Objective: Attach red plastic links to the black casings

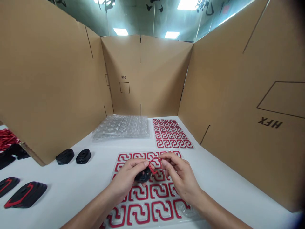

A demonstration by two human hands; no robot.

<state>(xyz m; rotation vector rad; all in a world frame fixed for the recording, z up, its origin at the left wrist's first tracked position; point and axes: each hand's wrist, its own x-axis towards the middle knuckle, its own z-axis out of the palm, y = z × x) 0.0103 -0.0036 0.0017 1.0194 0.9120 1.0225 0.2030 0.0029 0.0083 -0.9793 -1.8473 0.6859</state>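
Observation:
My left hand (130, 176) is closed around a small black plastic piece (143, 175), its thumb pressed near the top edge. A thin red curved strip (152, 166) bends up from that piece toward the right. Between thumb and fingertips, my right hand (177, 173) pinches the strip's upper end. Both hands are just above a clear tray (175, 219) that holds rows of red S-shaped strips (159, 190). Part of the black piece is hidden behind my left fingers.
Cardboard walls (152, 73) enclose the white table (221, 178) on three sides. Clear plastic trays (121, 127) are stacked at the back, beside another tray of red strips (171, 133). Black pieces (83, 156) and red-trimmed stacks (26, 194) lie at the left, near a red heap (8, 139).

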